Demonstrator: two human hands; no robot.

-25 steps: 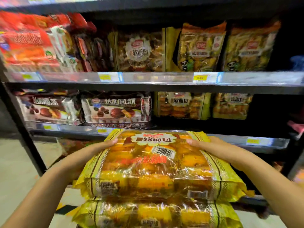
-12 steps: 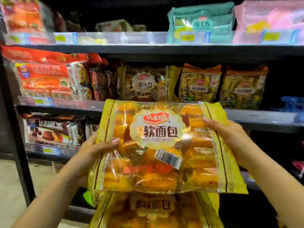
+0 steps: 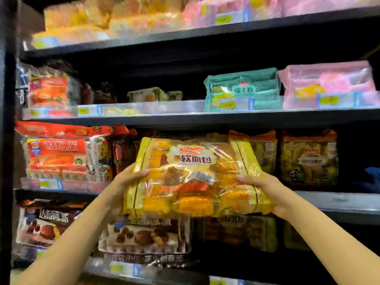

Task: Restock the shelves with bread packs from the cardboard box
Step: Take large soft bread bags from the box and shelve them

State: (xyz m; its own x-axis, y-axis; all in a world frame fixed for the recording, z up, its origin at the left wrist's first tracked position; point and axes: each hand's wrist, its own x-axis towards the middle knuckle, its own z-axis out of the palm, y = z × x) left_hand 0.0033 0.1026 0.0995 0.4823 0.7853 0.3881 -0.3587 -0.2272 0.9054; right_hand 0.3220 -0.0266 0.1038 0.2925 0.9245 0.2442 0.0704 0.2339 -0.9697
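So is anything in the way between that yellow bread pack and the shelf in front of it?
Nothing visible sits between them. The left hand and right hand hold the yellow bread pack before the shelf; the slot behind is hidden by the pack itself. Its lower half hangs below the front rail, so it probably needs lifting.

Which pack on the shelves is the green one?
The green pack sits higher than the held yellow pack, up and to its right, just left of the pink pack. Its wrapper is green all over.
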